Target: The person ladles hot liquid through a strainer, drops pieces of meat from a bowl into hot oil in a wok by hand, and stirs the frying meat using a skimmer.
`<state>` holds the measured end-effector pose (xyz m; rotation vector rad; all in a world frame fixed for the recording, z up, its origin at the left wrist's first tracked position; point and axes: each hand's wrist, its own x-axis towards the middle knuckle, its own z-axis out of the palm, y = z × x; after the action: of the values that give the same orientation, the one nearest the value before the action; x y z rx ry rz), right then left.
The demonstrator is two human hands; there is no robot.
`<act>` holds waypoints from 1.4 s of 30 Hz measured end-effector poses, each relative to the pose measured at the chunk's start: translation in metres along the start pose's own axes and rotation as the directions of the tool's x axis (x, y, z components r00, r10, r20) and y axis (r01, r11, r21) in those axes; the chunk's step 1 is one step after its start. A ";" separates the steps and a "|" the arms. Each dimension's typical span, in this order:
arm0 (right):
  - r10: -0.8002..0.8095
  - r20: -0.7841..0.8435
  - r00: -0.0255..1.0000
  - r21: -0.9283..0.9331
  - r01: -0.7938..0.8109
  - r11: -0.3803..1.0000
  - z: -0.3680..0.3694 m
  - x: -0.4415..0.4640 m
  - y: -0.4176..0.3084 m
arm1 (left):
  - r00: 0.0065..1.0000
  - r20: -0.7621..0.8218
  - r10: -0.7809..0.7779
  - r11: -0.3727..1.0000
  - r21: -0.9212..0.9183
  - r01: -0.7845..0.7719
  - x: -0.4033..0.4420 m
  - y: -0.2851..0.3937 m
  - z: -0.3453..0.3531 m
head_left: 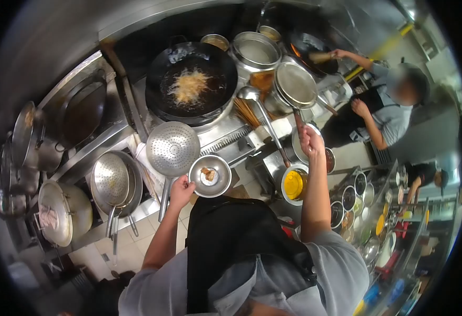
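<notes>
My left hand (181, 192) grips the rim of a small metal bowl (224, 181) with a few brown food pieces (208, 174) inside. Just above that hand, a perforated skimmer (173, 148) lies with its handle towards me. My right hand (311, 141) is closed around the brown handle of a round strainer (296, 85), whose head is over a metal pot (276, 101). Ahead, golden food (189, 87) bubbles in the dark oil of a black wok (160, 102). A ladle (249, 93) slants between the wok and the strainer, its handle near my right forearm.
A container of yellow liquid (294, 185) stands beside my right forearm. More strainers (111, 179) and a large lidded pot (62, 210) sit at left. At right, a co-worker (394, 105) tends another wok (315, 52). Many ingredient containers (349, 197) fill the rack behind.
</notes>
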<state>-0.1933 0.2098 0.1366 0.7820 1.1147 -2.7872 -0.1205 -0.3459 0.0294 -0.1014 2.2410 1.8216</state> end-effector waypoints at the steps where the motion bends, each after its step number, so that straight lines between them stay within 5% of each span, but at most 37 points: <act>1: -0.073 -0.091 0.993 -0.070 0.067 0.995 0.013 -0.009 0.004 | 1.000 -0.020 -0.006 1.000 -0.002 0.006 0.003 -0.006 -0.002; 3: -0.185 0.021 0.982 -0.304 0.183 0.935 0.046 -0.037 0.012 | 0.998 -0.052 -0.023 0.999 -0.041 0.021 0.007 -0.022 -0.002; 9: -0.173 0.088 0.981 -0.725 0.182 0.664 0.134 -0.007 0.038 | 0.993 -0.114 -0.042 0.996 -0.087 0.032 0.010 -0.012 0.012; 11: -0.335 0.167 0.927 -0.889 0.289 0.355 0.134 0.053 0.067 | 0.991 -0.128 -0.051 0.998 -0.039 0.047 0.008 0.030 0.022; 12: -0.473 0.415 0.777 -0.886 0.464 -0.015 0.115 0.104 0.087 | 0.989 -0.135 -0.059 0.998 0.004 0.060 0.006 0.047 0.027; 13: -0.439 0.391 0.809 -0.915 0.394 -0.089 0.141 0.103 0.090 | 0.986 -0.155 -0.054 0.998 0.007 0.056 0.008 0.040 0.033; 18: -0.229 0.371 0.900 -0.919 0.392 0.049 0.170 0.126 0.109 | 0.953 -0.277 -0.120 0.992 -0.058 0.108 0.000 0.035 0.062; 20: 0.007 0.207 0.978 -0.874 0.182 0.450 0.168 0.129 0.111 | 0.933 -0.335 -0.132 0.988 -0.123 0.096 -0.007 0.029 0.079; 23: 0.175 0.184 0.967 -0.791 0.040 0.610 0.169 0.130 0.098 | 0.900 -0.409 -0.152 0.978 -0.191 0.079 -0.016 0.031 0.100; 28: 0.246 0.208 0.947 -0.774 0.006 0.633 0.167 0.122 0.076 | 0.862 -0.471 -0.186 0.958 -0.282 0.053 -0.026 0.033 0.123; 34: 0.124 0.313 0.942 -0.829 0.207 0.520 0.151 0.116 0.072 | 0.883 -0.439 -0.168 0.965 -0.258 0.056 -0.018 0.041 0.114; 36: -0.242 0.579 0.779 -0.801 0.599 0.012 0.141 0.131 0.080 | 0.894 -0.426 -0.137 0.970 -0.241 0.034 -0.012 0.049 0.099; 39: -0.296 0.624 0.724 -0.776 0.619 -0.122 0.147 0.128 0.086 | 0.898 -0.428 -0.108 0.970 -0.244 0.000 -0.008 0.053 0.080; 42: -0.311 0.570 0.761 -0.815 0.572 -0.094 0.164 0.107 0.079 | 0.885 -0.452 -0.110 0.961 -0.276 -0.021 -0.009 0.046 0.062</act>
<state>-0.3418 0.0594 0.1371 -0.1759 3.0355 -1.3016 -0.1122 -0.2770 0.0638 -0.7083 2.2192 2.2635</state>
